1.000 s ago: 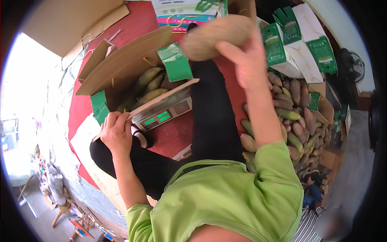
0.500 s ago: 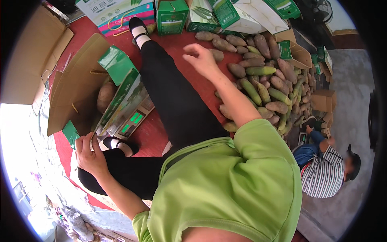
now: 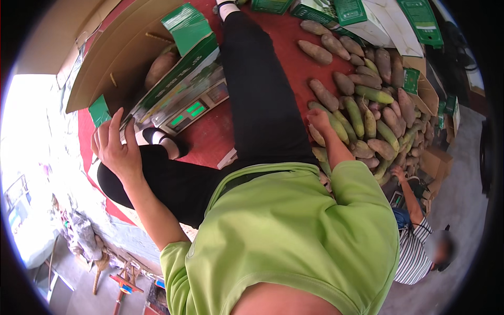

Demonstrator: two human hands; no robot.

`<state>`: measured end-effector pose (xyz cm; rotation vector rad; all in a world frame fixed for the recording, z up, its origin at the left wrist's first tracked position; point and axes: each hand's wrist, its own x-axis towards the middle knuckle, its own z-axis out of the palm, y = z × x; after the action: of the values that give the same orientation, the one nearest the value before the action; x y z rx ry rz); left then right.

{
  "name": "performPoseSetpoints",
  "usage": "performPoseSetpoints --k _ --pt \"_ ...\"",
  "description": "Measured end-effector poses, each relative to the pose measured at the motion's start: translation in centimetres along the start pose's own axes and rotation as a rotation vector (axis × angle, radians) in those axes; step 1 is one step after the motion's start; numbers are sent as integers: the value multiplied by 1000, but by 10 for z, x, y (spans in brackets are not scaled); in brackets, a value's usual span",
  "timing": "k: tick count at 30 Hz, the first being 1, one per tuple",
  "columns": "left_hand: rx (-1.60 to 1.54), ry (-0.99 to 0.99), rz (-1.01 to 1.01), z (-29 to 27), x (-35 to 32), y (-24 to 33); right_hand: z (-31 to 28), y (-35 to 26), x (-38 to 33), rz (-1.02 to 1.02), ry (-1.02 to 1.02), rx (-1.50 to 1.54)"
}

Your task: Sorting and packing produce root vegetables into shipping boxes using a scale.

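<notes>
My left hand [image 3: 119,149] is raised at the near corner of a cardboard box [image 3: 126,42] with green printed flaps. Its fingers are spread and hold nothing; whether a fingertip brushes the box edge is unclear. Inside the box lies a reddish-brown radish [image 3: 160,69]. The box rests on a digital scale [image 3: 191,111] with lit green displays. On the other side of my legs, my right hand [image 3: 319,122] is down at the near edge of a radish pile [image 3: 367,118]. Its fingers are curled low and partly hidden, so any grip on a radish cannot be made out.
Green and white cartons [image 3: 350,13] stand at the far side. A co-worker in a striped shirt [image 3: 415,257] reaches toward the pile at the right. A loose radish [image 3: 315,52] lies on the red floor covering [image 3: 278,31]. Another open carton [image 3: 420,84] sits behind the pile.
My right hand has come down from above the red floor to the near side of the pile. My left fingers have loosened from the box edge and spread. The view has shifted.
</notes>
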<state>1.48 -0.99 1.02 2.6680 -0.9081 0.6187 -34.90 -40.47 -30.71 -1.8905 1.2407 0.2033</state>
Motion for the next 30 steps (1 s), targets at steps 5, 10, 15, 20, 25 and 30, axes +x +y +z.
performPoseSetpoints --k 5,10,15,20,25,30 --pt "28 53 2 -6 -4 -6 33 -14 -5 157 -83 148" --pt "8 85 15 -6 -3 -5 56 10 9 15 -172 -29" --pt "13 85 16 -3 -4 -4 73 32 12 -65 -272 112" --pt "-21 92 5 1 -1 -1 71 27 -1 -179 -259 -100" --pt "16 83 -8 -8 -4 -7 66 -9 -7 -119 -345 -191" --pt "26 45 -1 -7 -2 -5 60 -18 -3 -83 -153 -39"
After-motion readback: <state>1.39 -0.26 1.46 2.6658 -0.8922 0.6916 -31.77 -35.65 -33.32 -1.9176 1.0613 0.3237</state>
